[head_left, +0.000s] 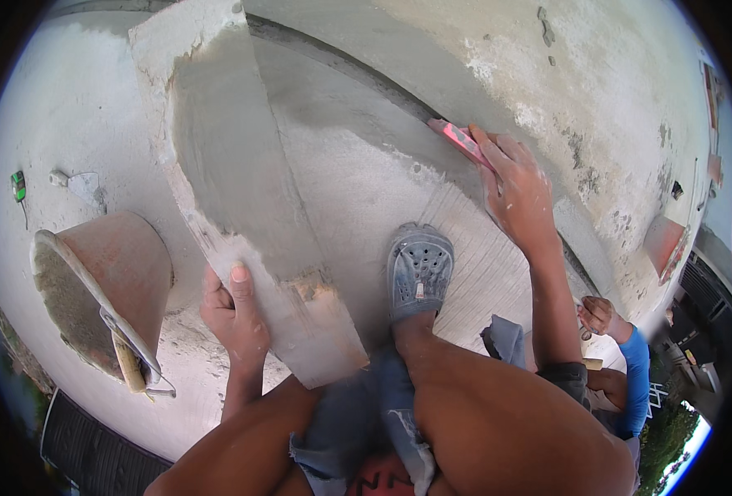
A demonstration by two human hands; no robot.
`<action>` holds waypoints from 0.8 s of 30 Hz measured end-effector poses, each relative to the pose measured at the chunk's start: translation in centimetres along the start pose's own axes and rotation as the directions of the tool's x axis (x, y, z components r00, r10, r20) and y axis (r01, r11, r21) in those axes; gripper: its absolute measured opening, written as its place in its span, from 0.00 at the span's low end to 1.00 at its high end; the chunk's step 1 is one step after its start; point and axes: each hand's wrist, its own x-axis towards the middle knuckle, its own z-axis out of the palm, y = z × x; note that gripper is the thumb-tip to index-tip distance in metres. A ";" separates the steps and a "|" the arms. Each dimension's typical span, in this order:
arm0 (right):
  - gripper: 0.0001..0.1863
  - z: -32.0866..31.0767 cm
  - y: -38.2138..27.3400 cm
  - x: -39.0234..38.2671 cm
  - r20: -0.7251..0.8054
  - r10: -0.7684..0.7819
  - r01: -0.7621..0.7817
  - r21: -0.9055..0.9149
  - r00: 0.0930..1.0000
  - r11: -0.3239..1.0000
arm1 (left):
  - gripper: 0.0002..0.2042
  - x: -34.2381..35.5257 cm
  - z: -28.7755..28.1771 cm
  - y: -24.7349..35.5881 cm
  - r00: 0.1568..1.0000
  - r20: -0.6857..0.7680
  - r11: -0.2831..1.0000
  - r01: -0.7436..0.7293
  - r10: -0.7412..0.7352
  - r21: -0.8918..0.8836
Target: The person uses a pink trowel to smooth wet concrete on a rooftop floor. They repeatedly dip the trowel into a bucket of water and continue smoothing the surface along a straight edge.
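My left hand (238,318) grips the near left edge of a long flat board (320,326), thumb on top. Wet grey mortar (230,157) is spread over much of the board's upper face. Farther right, my right hand (521,190) has its fingers closed round a small pink block-shaped tool (463,142) smeared with grey. The tip of that tool meets a dark groove (354,59) that runs diagonally between two concrete surfaces. Damp, smoothed mortar (316,91) lies along the groove. What the tool is exactly, I cannot tell.
A mortar-stained bucket (135,252) lies tipped at left, near a putty knife (83,187) and a green tape measure (19,186). My grey clog (420,269) stands between the board and my right arm. A co-worker's hand (600,316) and blue sleeve (636,376) are close at right.
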 end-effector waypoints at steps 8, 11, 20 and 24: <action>0.23 -1.2 5.2 -7.2 0.061 0.115 -0.112 -0.043 0.992 0.993 | 0.21 0.4 0.1 -0.7 1.000 0.015 0.999 -0.007 0.007 -0.043; 0.24 -1.1 6.8 -9.6 0.066 0.145 -0.141 -0.064 0.987 0.988 | 0.21 0.2 -0.1 -0.5 1.000 0.023 0.999 -0.008 0.009 -0.031; 0.28 -8.1 6.4 -13.3 -0.062 0.378 -0.350 0.266 0.924 0.898 | 0.20 1.0 -0.2 -0.6 0.999 0.025 0.995 -0.019 0.022 -0.100; 0.35 -5.7 3.8 -11.4 0.119 0.361 -0.208 0.953 0.925 0.218 | 0.19 1.0 -0.2 -0.4 0.998 -0.012 0.997 -0.058 0.058 -0.055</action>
